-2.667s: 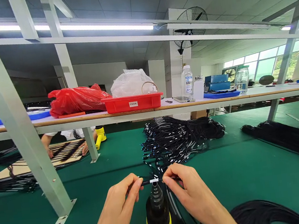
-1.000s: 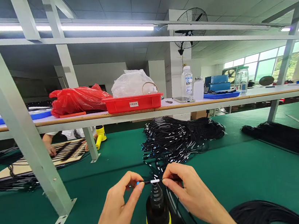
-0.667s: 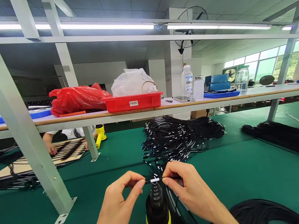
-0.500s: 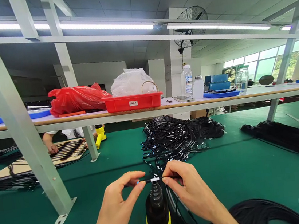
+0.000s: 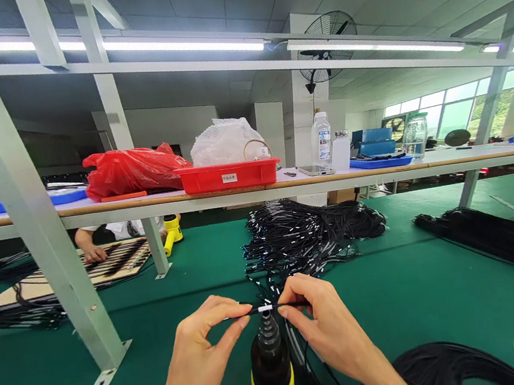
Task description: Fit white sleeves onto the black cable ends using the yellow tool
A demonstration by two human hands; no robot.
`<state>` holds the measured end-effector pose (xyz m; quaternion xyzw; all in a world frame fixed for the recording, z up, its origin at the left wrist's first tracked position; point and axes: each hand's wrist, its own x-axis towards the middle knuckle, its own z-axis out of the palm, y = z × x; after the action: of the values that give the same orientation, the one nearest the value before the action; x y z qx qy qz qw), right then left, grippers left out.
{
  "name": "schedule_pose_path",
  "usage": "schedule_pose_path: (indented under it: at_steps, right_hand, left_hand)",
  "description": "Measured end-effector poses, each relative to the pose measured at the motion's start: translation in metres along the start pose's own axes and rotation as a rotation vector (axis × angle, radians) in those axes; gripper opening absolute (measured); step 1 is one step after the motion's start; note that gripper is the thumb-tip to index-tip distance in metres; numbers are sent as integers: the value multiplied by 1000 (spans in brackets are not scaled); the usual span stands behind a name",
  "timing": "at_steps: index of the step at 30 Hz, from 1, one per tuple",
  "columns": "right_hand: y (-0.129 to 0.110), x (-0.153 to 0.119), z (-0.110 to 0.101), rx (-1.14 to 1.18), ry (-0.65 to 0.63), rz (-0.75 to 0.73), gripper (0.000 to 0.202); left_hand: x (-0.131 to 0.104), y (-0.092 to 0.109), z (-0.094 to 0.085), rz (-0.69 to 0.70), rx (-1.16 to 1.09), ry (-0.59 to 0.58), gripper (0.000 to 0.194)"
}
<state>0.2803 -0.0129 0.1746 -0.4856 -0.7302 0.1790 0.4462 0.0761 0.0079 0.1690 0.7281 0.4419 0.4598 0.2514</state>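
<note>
Between my two hands a thin black cable is stretched level, with a white sleeve (image 5: 265,308) at its middle. My left hand (image 5: 206,344) pinches the cable just left of the sleeve, thumb below and fingers above. On the other side my right hand (image 5: 324,322) grips it between thumb and fingertips. Directly beneath the sleeve stands a yellow and black heat gun (image 5: 271,367), its ribbed dark nozzle pointing up at it; whether they touch I cannot tell. Behind my hands lies a large heap of black cables (image 5: 300,234) with white and blue ends.
A coil of black cable (image 5: 450,363) lies at lower right, and a long black bundle (image 5: 495,243) beyond it. A metal post (image 5: 45,201) rises at left. The shelf (image 5: 359,180) carries a red bin (image 5: 231,176) and bottles. A co-worker's hand (image 5: 91,249) is over a board.
The fingers of my left hand have come down onto the cable, covering its blue part. My right hand stays nearly still. The co-worker's hand has shifted slightly to the right.
</note>
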Motion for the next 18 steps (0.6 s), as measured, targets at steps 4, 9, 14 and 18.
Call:
schedule_pose_path:
  at_steps: [4,9,14,18]
  right_hand:
    - [-1,0,0,-3,7,10,20]
    - [0,-1,1,-7,9,17,19]
    - [1,-2,2,-16,5,29,19]
    - [2,-2,1,-17,5,40,18]
  left_hand:
    - [1,-1,1,34,-8,5,12]
    - [0,-3,3,31,-13,1,12]
    - [0,-4,3,38,3,-4,10]
    - [-1,-2,1,34,57,-26,12]
